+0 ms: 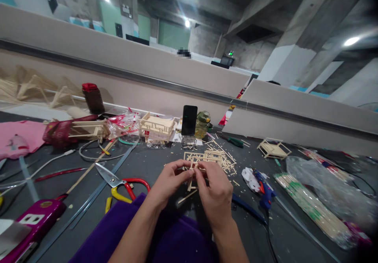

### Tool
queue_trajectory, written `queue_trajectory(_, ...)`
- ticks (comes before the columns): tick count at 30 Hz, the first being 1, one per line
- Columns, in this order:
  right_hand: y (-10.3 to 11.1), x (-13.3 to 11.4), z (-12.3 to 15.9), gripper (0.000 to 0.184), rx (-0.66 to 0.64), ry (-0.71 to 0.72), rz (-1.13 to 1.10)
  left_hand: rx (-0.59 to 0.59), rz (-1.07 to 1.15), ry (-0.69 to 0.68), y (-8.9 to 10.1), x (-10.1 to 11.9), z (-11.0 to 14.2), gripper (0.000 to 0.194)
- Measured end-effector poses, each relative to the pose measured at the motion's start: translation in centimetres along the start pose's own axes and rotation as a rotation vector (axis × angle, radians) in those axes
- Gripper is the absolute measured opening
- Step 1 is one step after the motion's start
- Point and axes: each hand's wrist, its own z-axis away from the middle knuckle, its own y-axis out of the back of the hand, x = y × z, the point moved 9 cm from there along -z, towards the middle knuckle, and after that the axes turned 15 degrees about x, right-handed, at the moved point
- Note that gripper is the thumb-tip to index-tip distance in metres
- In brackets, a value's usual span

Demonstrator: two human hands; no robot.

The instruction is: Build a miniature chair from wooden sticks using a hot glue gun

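Observation:
My left hand (pixel 169 182) and my right hand (pixel 217 188) meet at the middle of the table's near side. Between their pinched fingertips is a small wooden stick frame (pixel 189 185), with thin pale bars showing above and below the fingers. The fingers hide much of it, including any joint they press on. Just beyond lies or stands another lattice of sticks (pixel 217 157), partly covered by my hands; whether the two are joined I cannot tell. Short loose sticks (pixel 228 162) are heaped to its right. One single stick (pixel 187 197) lies below my fingers.
Open scissors (pixel 115 181) lie left, a blue glue gun (pixel 266 196) with a cord right. A phone (pixel 189 121) stands upright behind the hands. Stick models (pixel 158 124) stand at the back, another chair-like one (pixel 274 149) at right. Bagged sticks (pixel 314 208) lie far right.

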Motion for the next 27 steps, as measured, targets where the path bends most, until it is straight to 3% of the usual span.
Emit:
queue_trajectory(10, -0.18, -0.11, 0.3, 0.016, 0.038, 0.064, 0.0, -0.012, -0.024, -0.026, -0.06, 0.03, -0.25, 0.025)
queue_trajectory(27, -0.38, 0.49, 0.45, 0.019, 0.024, 0.005, -0.052, -0.013, 0.023, -0.017, -0.44, -0.01, -0.31, 0.022)
